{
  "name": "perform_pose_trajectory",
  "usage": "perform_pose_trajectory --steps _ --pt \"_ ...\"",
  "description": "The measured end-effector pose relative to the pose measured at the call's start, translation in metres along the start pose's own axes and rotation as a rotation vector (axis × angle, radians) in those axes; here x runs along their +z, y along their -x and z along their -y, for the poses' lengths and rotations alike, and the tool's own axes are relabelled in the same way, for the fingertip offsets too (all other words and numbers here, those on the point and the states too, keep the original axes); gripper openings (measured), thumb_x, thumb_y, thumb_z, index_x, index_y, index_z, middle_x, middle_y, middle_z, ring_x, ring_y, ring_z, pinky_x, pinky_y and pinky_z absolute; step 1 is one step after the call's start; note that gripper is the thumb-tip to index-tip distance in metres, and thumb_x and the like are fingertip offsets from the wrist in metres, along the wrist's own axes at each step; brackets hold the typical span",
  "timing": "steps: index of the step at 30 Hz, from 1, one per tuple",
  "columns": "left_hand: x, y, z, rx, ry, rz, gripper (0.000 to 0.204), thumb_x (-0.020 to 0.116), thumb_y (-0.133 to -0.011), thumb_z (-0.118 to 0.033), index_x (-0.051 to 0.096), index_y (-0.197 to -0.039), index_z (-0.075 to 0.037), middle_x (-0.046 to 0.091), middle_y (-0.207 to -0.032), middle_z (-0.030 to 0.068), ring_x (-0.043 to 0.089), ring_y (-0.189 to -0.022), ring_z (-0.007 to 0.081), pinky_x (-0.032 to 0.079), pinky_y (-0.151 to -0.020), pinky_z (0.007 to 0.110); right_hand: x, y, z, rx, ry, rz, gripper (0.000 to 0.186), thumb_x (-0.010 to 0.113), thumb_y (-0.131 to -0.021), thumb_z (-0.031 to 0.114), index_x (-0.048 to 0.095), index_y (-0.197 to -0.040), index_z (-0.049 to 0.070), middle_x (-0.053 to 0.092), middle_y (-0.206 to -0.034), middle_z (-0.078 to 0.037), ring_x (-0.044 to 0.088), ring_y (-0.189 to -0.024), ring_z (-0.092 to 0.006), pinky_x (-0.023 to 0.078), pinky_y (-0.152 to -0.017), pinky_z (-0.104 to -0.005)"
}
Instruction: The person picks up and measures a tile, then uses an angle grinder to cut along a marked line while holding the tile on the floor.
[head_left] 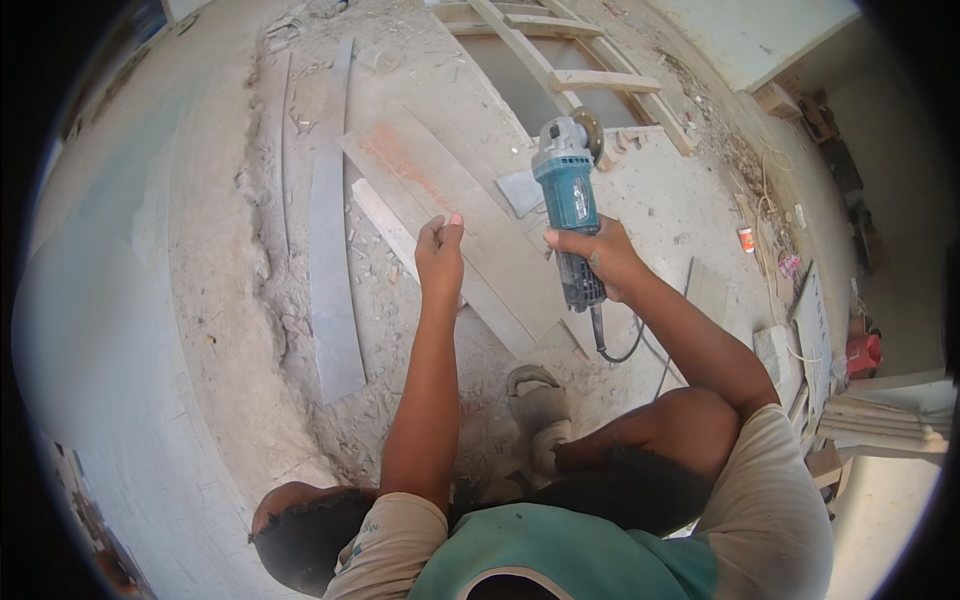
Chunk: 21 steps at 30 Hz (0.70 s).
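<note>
My right hand [612,262] is wrapped round the rear body of a teal and black angle grinder [571,192]. The tool points away from me, with its round disc [590,135] at the far end, tilted up to the right. From its back a black cord [622,352] loops toward my right forearm. My left hand [440,255] is raised over a long flat grey-brown board [480,235] with a reddish dust streak. Its fingers are curled and the thumb is pressed against them. Whatever they may hold is too small or hidden to tell.
Long grey strips [335,270] lie on the dusty, rubble-strewn floor to the left, beside a raised concrete ledge [215,300]. Ahead is a wooden ladder-like frame [545,60]. A small grey tile piece [520,192] lies near the grinder. Right: a red container [863,355].
</note>
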<state>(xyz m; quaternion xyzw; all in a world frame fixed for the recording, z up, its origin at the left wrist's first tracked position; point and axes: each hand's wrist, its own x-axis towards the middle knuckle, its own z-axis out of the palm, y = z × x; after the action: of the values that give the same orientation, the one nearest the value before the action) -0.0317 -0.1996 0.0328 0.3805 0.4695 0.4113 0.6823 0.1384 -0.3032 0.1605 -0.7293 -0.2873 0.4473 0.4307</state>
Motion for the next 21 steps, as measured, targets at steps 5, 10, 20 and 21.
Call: perform_pose_trajectory --steps 5,10,20,21 --pt "0.039 0.029 -0.043 -0.07 0.152 0.311 0.067 0.059 -0.093 -0.05 0.05 -0.129 0.006 0.059 -0.119 0.0152 0.057 -0.108 0.0213 0.046 -0.092 0.034 0.003 -0.017 0.007 -0.109 0.16 0.064 0.052 0.086 -0.068 0.032 0.061 -0.099 -0.002 0.063 -0.087 -0.01 0.06 -0.076 -0.017 0.048 -0.069 -0.0299" --pt "0.051 0.032 -0.051 -0.057 0.113 0.355 0.056 0.076 -0.085 -0.031 0.054 -0.115 0.011 0.063 -0.105 0.016 0.065 -0.093 0.0223 0.053 -0.081 0.032 0.002 -0.006 -0.001 -0.157 0.326 0.242 0.068 0.089 -0.062 0.037 0.06 -0.106 -0.006 0.066 -0.096 -0.015 0.064 -0.086 -0.0227 0.049 -0.078 -0.0301" --pt "0.04 0.028 -0.046 0.027 0.25 0.351 0.054 0.081 -0.079 -0.016 0.051 -0.113 0.014 0.065 -0.097 0.0168 0.067 -0.08 0.0199 0.056 -0.073 0.029 0.027 -0.014 -0.019 -0.227 0.261 0.18 0.071 0.089 -0.064 0.034 0.057 -0.114 -0.005 0.066 -0.099 -0.012 0.063 -0.09 -0.0196 0.049 -0.082 -0.0283" --pt "0.039 0.027 -0.05 0.033 0.216 0.347 0.055 0.081 -0.08 -0.016 0.051 -0.114 0.014 0.065 -0.097 0.0169 0.067 -0.079 0.0194 0.055 -0.071 0.029 0.029 -0.019 -0.025 -0.221 0.182 0.198 0.066 0.088 -0.066 0.031 0.058 -0.114 -0.004 0.066 -0.1 -0.011 0.063 -0.09 -0.0181 0.048 -0.082 -0.0283"
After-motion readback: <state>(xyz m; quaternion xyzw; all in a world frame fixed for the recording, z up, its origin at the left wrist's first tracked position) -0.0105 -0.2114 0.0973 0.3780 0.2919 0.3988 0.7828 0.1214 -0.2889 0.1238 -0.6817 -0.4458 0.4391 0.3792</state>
